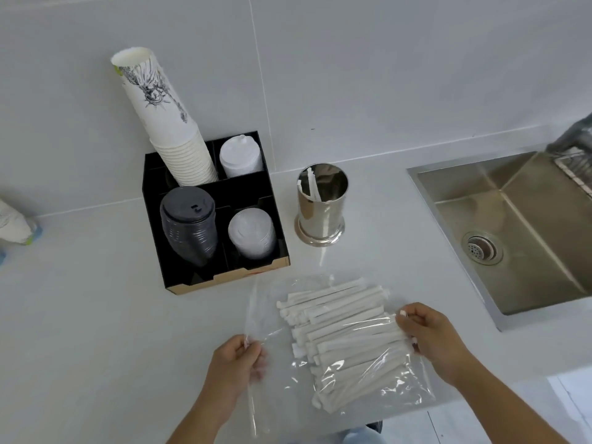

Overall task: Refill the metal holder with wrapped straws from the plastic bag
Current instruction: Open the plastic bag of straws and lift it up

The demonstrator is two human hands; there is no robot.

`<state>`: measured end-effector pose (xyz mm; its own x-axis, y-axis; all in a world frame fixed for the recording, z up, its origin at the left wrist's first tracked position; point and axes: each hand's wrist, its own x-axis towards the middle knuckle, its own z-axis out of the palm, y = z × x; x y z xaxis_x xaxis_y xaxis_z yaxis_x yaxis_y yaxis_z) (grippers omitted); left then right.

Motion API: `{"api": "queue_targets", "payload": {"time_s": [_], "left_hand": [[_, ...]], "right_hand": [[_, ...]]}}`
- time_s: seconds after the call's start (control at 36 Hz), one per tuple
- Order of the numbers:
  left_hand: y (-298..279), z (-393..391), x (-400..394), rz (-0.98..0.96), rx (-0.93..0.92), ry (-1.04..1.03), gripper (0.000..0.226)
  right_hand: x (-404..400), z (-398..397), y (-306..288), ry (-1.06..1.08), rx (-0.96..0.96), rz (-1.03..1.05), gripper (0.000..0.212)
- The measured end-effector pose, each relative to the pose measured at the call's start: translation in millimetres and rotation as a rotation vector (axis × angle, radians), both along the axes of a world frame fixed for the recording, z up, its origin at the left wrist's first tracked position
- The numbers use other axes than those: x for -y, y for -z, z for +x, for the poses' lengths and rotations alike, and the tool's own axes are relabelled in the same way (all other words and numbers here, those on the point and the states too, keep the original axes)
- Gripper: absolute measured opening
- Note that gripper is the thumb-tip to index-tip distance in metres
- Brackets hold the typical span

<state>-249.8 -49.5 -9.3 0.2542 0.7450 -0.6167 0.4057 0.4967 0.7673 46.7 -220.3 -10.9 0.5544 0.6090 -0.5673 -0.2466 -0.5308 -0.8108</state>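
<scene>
A clear plastic bag lies flat on the white counter near the front edge, filled with several white wrapped straws. My left hand pinches the bag's open left edge. My right hand grips the bag's right side, over the straw ends. Behind the bag stands the shiny metal holder, upright, with two or three wrapped straws leaning against its left inner wall.
A black organizer left of the holder carries a tall stack of paper cups and stacks of lids. A steel sink is set into the counter on the right. More cups lie at the far left.
</scene>
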Motion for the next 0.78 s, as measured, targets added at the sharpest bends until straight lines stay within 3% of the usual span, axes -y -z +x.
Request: {"api": "queue_targets", "payload": {"time_s": [0.25, 0.42, 0.47, 0.58, 0.67, 0.78], "left_hand": [[-4.4, 77.7, 24.6, 0.024, 0.024, 0.069, 0.011], [3.2, 99.6, 43.2, 0.063, -0.115, 0.088, 0.013], [7.5, 102.7, 49.9, 0.091, -0.211, 0.071, 0.010], [7.3, 103.1, 58.3, 0.300, -0.447, 0.165, 0.035], [11.3, 99.0, 57.7, 0.492, -0.542, 0.357, 0.053], [17.7, 98.7, 49.1, 0.703, -0.565, 0.684, 0.057]], "right_hand": [[25.8, 77.9, -2.8, 0.102, 0.043, 0.050, 0.008], [31.5, 106.5, -0.2, 0.055, 0.128, -0.047, 0.008], [35.1, 113.0, 3.2, -0.010, 0.212, -0.122, 0.016], [42.3, 113.1, 6.7, -0.139, 0.463, -0.254, 0.030], [50.0, 104.6, 20.9, -0.327, 0.836, -0.245, 0.042], [48.2, 69.8, 30.2, -0.504, 1.018, -0.167, 0.042]]}}
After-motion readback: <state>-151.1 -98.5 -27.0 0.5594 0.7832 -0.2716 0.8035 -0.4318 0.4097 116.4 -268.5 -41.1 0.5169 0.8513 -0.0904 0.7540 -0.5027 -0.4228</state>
